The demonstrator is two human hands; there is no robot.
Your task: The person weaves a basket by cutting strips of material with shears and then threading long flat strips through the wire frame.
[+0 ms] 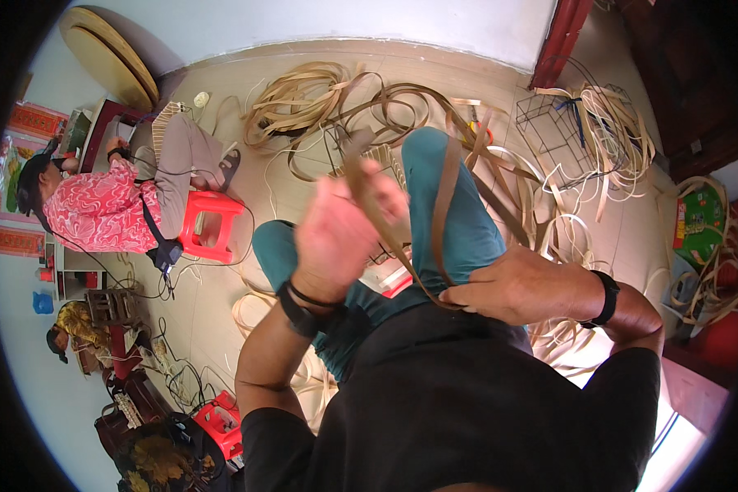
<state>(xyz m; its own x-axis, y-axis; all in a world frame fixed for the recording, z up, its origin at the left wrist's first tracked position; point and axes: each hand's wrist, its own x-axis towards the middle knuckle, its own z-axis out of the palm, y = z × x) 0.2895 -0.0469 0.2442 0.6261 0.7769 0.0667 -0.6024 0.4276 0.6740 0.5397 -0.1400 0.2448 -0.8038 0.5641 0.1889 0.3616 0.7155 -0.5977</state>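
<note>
At the centre of the frame, a brown strip [444,201] runs over the teal trousers [480,234] near the raised knee, bends just below the frame's middle and slants up toward the upper left. The right grip [508,283], right of centre, is closed on the strip at that bend, fingertips pinching it. The left grip [340,230], left of centre, is blurred; the strip crosses its fingers, but I cannot tell whether they close on it.

Coiled strips [291,98] lie on the floor [258,184] at the upper centre. At the upper right stands a wire frame [541,123] with pale strips [611,135] draped over it. A green bag [697,221] is at the right edge. At the upper left, a person [98,209] in a red-and-white patterned top sits beside a red stool [209,223], near round boards [107,57].
</note>
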